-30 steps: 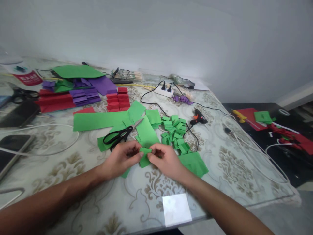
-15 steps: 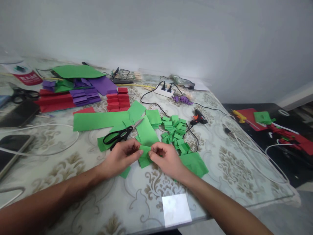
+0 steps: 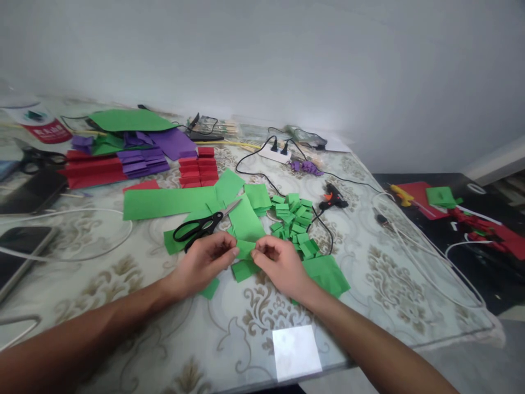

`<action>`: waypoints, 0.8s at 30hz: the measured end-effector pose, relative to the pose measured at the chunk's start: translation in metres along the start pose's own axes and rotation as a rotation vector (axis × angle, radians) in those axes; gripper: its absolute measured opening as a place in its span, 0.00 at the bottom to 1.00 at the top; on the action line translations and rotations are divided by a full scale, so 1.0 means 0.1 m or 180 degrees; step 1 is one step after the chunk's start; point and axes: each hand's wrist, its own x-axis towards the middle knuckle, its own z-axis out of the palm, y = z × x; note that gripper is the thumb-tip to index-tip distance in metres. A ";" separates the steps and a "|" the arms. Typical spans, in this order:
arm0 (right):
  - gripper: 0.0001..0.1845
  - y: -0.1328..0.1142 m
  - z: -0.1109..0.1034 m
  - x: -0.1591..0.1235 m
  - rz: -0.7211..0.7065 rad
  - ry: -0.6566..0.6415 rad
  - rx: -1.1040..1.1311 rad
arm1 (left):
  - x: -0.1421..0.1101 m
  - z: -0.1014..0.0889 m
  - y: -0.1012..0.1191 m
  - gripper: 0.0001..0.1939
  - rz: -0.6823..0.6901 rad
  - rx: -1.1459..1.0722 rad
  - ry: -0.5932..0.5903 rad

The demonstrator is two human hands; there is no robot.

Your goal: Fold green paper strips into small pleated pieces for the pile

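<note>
Between my two hands is a small piece of green paper (image 3: 245, 250), pinched at its left edge by my left hand (image 3: 209, 256) and at its right edge by my right hand (image 3: 279, 264). Another green piece (image 3: 245, 270) lies just below it on the table. Black-handled scissors (image 3: 209, 221) rest on green paper strips (image 3: 172, 201) beyond my left hand, blades pointing up and right. A heap of small folded green pieces (image 3: 293, 219) sits past my right hand, with a larger green sheet (image 3: 328, 274) partly under my right wrist.
A glue gun (image 3: 333, 197) stands at the right with its cord. Behind are a white power strip (image 3: 274, 153), folded red paper (image 3: 199, 168) and folded purple paper (image 3: 143, 162). Phones (image 3: 24, 251), a white cable and second scissors (image 3: 36, 157) lie left. A white square (image 3: 297, 352) lies in front.
The green paper between my fingers has been lifted and bent, and a separate green piece now shows below it. My hands have barely moved.
</note>
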 end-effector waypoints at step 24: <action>0.11 0.05 0.02 -0.03 -0.0049 -0.0235 -0.0279 | -0.04 -0.02 -0.03 0.12 0.0219 0.0274 -0.0321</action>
